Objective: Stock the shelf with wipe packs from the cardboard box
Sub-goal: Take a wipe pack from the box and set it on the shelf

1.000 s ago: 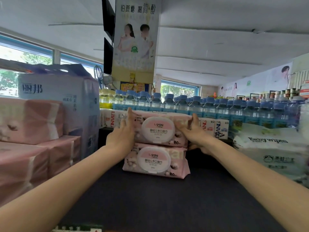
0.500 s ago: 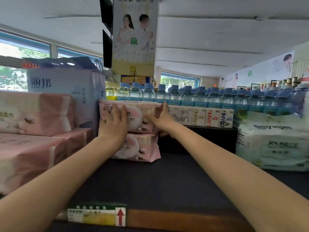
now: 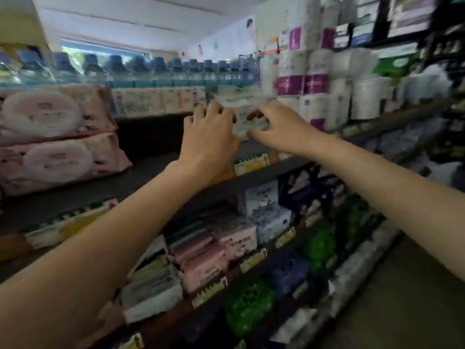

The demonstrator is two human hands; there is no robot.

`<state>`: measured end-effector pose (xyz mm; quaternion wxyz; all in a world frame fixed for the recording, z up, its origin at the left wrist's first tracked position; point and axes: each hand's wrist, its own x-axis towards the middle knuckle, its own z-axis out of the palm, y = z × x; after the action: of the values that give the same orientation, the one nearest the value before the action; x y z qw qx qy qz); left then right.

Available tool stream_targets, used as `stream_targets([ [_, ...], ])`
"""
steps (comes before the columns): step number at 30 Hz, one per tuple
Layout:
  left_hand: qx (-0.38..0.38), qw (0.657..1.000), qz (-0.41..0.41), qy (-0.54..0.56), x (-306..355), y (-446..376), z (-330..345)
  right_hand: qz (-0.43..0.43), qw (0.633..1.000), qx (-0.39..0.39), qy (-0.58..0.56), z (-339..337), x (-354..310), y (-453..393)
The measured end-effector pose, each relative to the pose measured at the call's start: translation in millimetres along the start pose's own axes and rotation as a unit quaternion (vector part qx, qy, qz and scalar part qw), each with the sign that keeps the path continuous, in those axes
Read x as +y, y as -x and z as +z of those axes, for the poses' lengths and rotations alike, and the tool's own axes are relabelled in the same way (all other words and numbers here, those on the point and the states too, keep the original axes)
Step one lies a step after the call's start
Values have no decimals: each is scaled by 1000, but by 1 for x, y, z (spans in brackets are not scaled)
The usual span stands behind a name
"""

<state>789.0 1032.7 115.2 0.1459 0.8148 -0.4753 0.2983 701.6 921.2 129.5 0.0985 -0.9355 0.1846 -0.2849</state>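
Two pink wipe packs (image 3: 57,139) lay stacked on the shelf (image 3: 141,177), well left of our hands. Our left hand (image 3: 210,137) and right hand (image 3: 274,127), fingers curled, closed on a white pack (image 3: 242,114) between them. We saw no cardboard box; more stocking likely remained.

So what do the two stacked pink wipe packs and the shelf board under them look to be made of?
Pink wipe packs: soft plastic film, slightly glossy, judging by the crinkled, sagging ends; each round pale lid looks like rigid plastic. Shelf board: dark and matte, probably painted metal or laminate; the blur leaves it open.
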Motion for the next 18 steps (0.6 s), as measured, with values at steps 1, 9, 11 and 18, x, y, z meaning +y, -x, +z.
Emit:
stream_targets([
  [1, -22, 999, 41, 13, 28, 8, 12, 40, 999, -19, 19, -10, 23, 31],
  [9, -237, 888, 368, 138, 315, 140, 64, 404, 890, -185, 100, -95, 175, 367],
  [11, -251, 844, 451, 142, 378, 187, 66, 491, 846, -191, 84, -109, 190, 460],
  [18, -342, 691, 622, 138, 557, 355, 68, 665, 720, -197, 15, -133, 204, 724],
])
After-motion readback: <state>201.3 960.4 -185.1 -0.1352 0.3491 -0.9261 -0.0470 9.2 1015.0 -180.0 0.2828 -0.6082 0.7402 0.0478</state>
